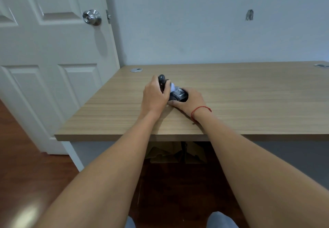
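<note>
Head view: near the left end of the wood-grain table (240,92), the left hand (154,96) grips a black handle (162,79). Just beside it, the right hand (190,103) holds a black device (180,95) that rests on the tabletop. Behind are a pale wall (195,22) and a white panelled door (44,49) with a steel knob (92,17).

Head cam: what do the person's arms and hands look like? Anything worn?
Both forearms bare, no sleeves in view. The left hand and right hand are ungloved. A thin red string bracelet circles the right wrist.
</note>
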{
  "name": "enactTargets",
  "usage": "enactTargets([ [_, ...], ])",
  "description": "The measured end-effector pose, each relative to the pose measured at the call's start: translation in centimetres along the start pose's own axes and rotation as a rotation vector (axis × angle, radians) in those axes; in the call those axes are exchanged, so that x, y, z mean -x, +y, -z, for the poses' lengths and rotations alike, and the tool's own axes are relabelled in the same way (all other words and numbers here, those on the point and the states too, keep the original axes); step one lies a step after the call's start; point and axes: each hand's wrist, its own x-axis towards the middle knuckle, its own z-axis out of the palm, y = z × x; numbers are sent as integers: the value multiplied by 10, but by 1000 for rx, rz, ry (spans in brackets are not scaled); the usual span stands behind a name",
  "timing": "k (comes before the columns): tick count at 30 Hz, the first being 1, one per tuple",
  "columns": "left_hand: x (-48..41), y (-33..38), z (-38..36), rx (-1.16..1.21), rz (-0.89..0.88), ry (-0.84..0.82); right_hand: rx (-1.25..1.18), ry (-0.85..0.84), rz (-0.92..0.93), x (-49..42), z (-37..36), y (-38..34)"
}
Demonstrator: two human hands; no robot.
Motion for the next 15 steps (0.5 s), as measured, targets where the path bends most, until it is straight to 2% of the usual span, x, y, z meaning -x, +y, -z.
enactTargets([
  [3,-3,-5,1,-57,71,21,4,-5,-6,0,-1,1],
  [6,-1,0,1,16,-2,36,36,3,-37,-2,-3,1],
  [10,2,3,2,44,-55,-29,79,14,-70,-2,-4,-1],
  [15,-3,-6,1,-130,122,-21,78,25,-66,2,-3,-6],
])
